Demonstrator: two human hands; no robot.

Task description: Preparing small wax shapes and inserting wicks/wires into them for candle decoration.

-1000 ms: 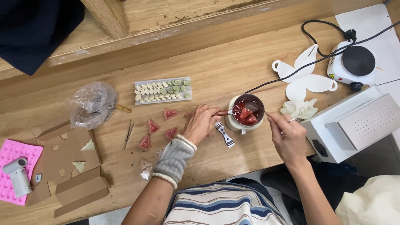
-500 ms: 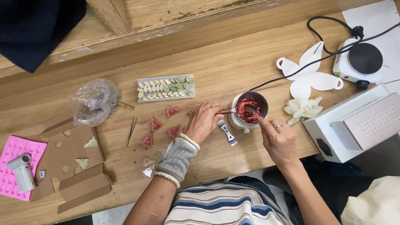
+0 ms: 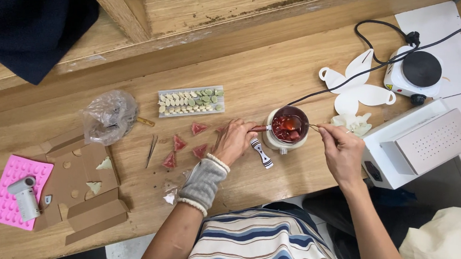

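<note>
A small white pot (image 3: 273, 142) full of dark red liquid (image 3: 289, 126) stands on the wooden table (image 3: 256, 77). My left hand (image 3: 233, 140), with a grey wrist warmer, grips the pot's short handle from the left. My right hand (image 3: 341, 149) pinches a thin metal tool (image 3: 312, 126) whose tip dips into the red liquid from the right. Several red wedge-shaped pieces (image 3: 177, 143) lie on the table just left of my left hand. A striped black-and-white stick (image 3: 262, 153) rests in front of the pot.
A tray of pale and green pieces (image 3: 190, 101), a crumpled plastic bag (image 3: 108, 115), tweezers (image 3: 151, 150), flattened cardboard (image 3: 81, 181) and a pink mould (image 3: 9, 191) lie to the left. White paper cutouts (image 3: 357, 90), a small hotplate (image 3: 416, 73) and a white box device (image 3: 421, 143) sit to the right.
My right hand has brought the thin tool over the pot's right rim and into the red liquid. My left hand stays on the pot handle.
</note>
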